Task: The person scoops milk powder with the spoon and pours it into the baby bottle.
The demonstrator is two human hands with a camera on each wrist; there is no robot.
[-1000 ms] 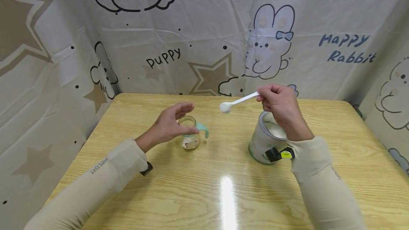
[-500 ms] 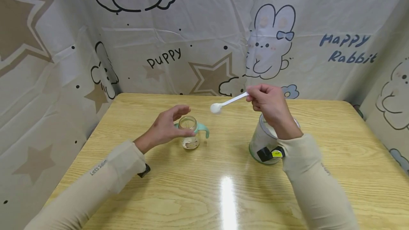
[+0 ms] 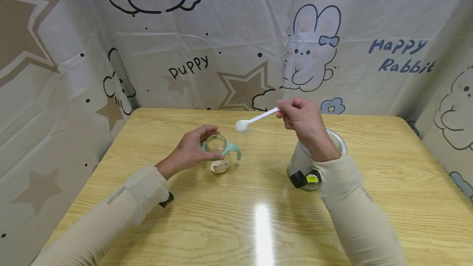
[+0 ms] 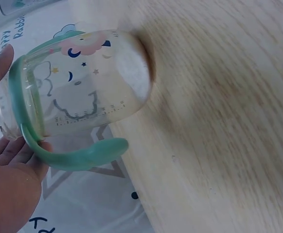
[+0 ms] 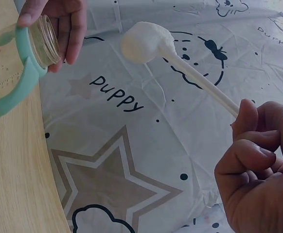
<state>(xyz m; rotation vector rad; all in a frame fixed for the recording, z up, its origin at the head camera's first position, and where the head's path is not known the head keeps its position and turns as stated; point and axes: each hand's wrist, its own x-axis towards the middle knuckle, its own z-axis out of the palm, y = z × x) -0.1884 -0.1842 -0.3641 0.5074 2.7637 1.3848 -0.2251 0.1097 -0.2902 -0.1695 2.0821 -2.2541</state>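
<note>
A small clear baby bottle [image 3: 219, 155] with mint-green handles stands open on the wooden table, a little white powder at its bottom. My left hand [image 3: 192, 147] grips it round the neck; the left wrist view shows the bottle [image 4: 93, 92] and its handle [image 4: 73, 158] against my palm [image 4: 5, 189]. My right hand [image 3: 301, 118] pinches the handle of a white scoop [image 3: 242, 125] heaped with powder, held in the air just right of and above the bottle mouth. In the right wrist view the scoop [image 5: 144, 41] hangs near the bottle [image 5: 15, 63]. An open powder canister [image 3: 304, 163] stands under my right forearm.
The wooden table [image 3: 258, 225] is enclosed at the back and both sides by a cartoon-print cloth [image 3: 236, 44]. Black wrist-camera mounts show at my left sleeve [image 3: 166, 200] and right sleeve [image 3: 298, 179].
My right hand has carried the heaped scoop leftwards from above the canister toward the bottle. My left hand, hovering open beside the bottle before, has closed round it.
</note>
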